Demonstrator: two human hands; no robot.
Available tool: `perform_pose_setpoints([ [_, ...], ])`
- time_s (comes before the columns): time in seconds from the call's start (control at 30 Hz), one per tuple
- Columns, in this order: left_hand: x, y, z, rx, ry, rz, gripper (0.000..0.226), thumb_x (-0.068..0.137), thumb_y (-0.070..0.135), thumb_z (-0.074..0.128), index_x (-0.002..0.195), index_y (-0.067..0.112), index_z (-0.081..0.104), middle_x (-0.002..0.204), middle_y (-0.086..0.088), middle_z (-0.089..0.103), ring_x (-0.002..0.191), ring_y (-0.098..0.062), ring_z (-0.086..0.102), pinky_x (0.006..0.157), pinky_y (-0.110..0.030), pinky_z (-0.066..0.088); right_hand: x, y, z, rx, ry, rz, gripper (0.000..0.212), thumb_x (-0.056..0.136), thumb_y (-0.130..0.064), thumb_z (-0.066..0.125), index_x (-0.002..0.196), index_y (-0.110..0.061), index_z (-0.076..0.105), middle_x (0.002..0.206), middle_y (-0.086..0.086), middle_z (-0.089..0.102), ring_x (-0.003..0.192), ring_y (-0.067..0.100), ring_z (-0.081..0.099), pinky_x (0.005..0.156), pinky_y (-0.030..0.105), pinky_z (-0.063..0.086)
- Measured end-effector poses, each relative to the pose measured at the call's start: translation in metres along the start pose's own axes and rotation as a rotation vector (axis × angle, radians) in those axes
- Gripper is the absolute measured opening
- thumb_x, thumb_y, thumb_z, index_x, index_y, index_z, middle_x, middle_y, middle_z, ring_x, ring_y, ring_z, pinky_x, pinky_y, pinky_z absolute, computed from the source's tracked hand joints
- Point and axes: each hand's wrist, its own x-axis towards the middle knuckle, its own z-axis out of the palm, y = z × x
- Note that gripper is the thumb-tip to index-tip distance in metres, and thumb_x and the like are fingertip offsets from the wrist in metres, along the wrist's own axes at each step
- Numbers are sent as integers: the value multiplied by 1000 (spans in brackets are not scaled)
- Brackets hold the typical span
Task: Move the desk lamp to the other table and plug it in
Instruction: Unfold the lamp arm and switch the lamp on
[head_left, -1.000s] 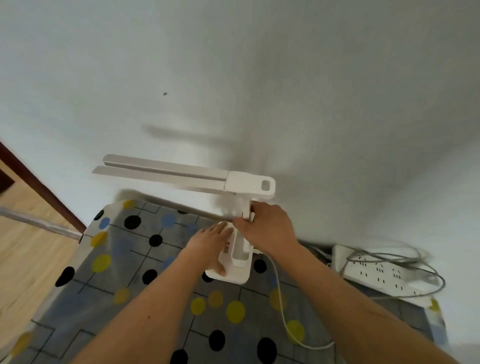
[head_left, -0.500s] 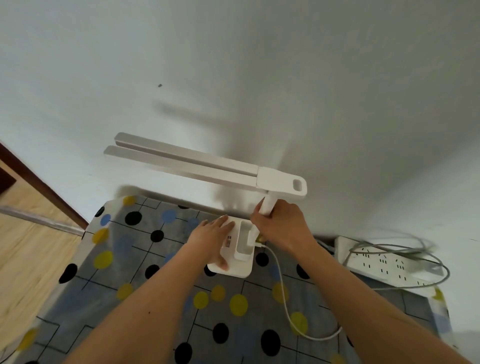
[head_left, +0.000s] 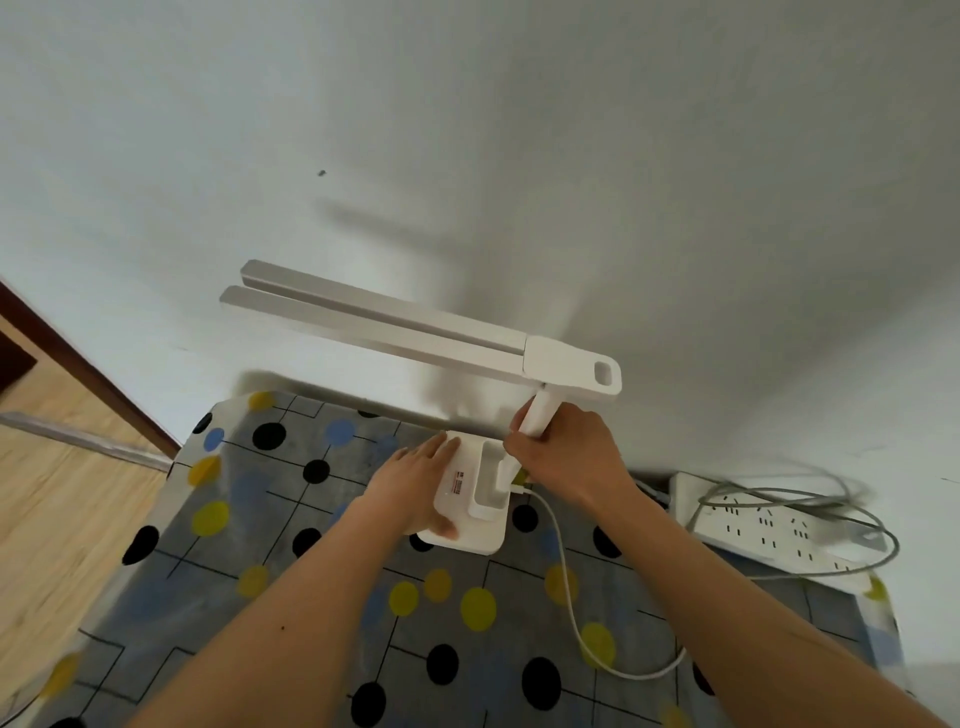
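Desk lamp (head_left: 561, 364) stands at the table's (head_left: 291, 519) far edge, against the wall. Right hand (head_left: 566, 457) is wrapped round the stem (head_left: 537, 415); left hand (head_left: 415, 483) lies flat, fingers straight, on the base (head_left: 480, 530). Likely light, rigid plastic (long head, so top-heavy): grab stem plus base. Loose cable (head_left: 566, 597) could snag.

The right hand (head_left: 563, 457) hides the lower stem of the desk lamp (head_left: 415, 332). Its base label (head_left: 459, 480) is too small to read. The white cord (head_left: 566, 587) disappears under the right forearm near the cut-off front edge of the table (head_left: 260, 545).
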Motion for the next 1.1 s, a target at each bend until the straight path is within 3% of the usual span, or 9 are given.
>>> perform_pose_setpoints([
  [0.07,-11,-3,4,-110,81,-15,108,72,53,71,152,24,4,161,4,7,145,-19,18,118,-40,12,0,2,-1,-27,-42,2,20,73,-36,62,90,-25,60,80,-5,68,77,15,65,75,37,57],
  [0.17,-25,-5,8,-146,269,-15,74,91,46,51,152,26,13,160,4,13,146,-16,16,118,-37,10,-2,10,-1,-78,-170,6,44,72,-35,67,113,-29,51,94,-9,64,85,14,61,75,31,52],
  [0.3,-37,3,21,-7,340,-13,53,100,30,32,151,23,20,162,0,6,148,-17,3,119,-36,3,-9,24,9,-134,-272,44,53,82,-16,58,132,-22,41,110,4,64,95,22,60,77,31,50],
  [0.47,-42,10,38,92,223,-66,56,101,39,22,152,24,7,161,-2,-6,148,-19,-11,119,-40,-3,-16,35,22,-169,-267,92,50,82,-10,52,130,-21,45,98,2,59,93,22,59,79,36,52],
  [0.67,-41,17,36,73,200,-127,56,97,33,30,151,24,16,162,1,2,148,-14,-2,118,-41,5,-20,39,33,-192,-204,127,52,77,-7,44,126,-24,48,109,8,65,105,31,58,90,40,49],
  [1.1,-44,26,28,85,250,-121,57,97,26,26,152,16,12,161,2,10,148,-13,4,119,-39,9,-26,37,34,-161,-192,114,50,79,-10,47,127,-28,49,113,6,63,105,29,58,88,37,50],
])
